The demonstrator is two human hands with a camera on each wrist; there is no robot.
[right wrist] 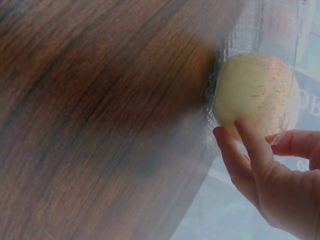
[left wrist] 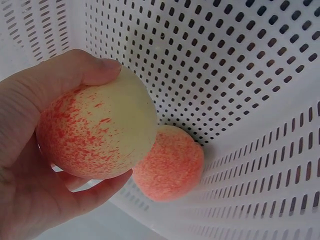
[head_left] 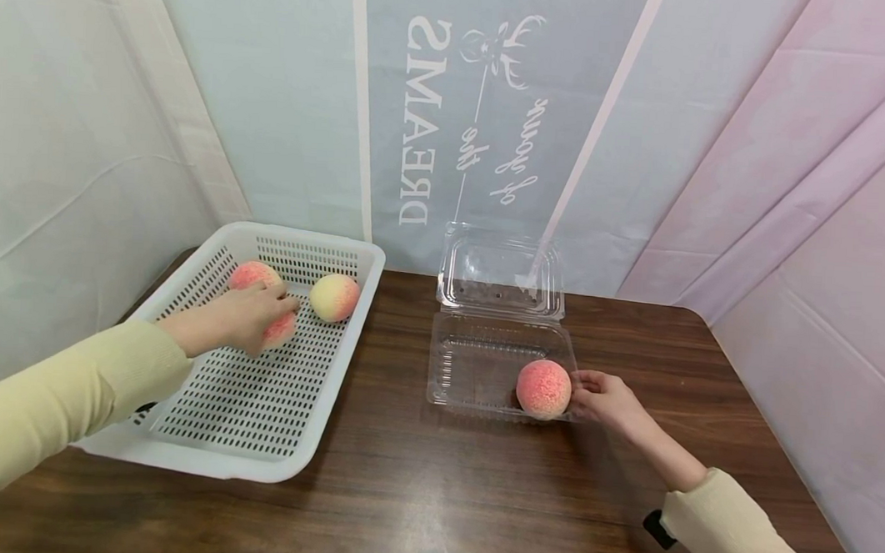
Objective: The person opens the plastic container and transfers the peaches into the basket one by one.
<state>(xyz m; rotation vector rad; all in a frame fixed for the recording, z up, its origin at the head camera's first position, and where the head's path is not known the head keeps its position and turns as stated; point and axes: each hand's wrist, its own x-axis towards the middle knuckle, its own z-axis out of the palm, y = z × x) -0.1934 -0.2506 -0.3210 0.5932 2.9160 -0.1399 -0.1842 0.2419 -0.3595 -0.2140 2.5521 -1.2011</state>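
Note:
In the head view my left hand [head_left: 251, 312] reaches into a white perforated basket [head_left: 200, 462] and holds a pink and cream peach [head_left: 280, 333]. The left wrist view shows thumb and fingers curled round this peach [left wrist: 107, 127], over the basket's inside. A second, pinker peach [left wrist: 172, 165] lies just beyond it. A yellowish peach [head_left: 334, 297] sits by the basket's right wall. My right hand [head_left: 610, 401] pinches the right side of an open clear plastic clamshell container [head_left: 475, 363]. One peach [head_left: 544, 389] lies in its front right corner, close to those fingers [right wrist: 246, 131].
The container's raised clear lid [head_left: 501, 267] leans back against a printed curtain [head_left: 452, 102]. Dark wooden table [head_left: 402, 475] lies between basket and container. Pale fabric walls [head_left: 845, 331] stand on either side.

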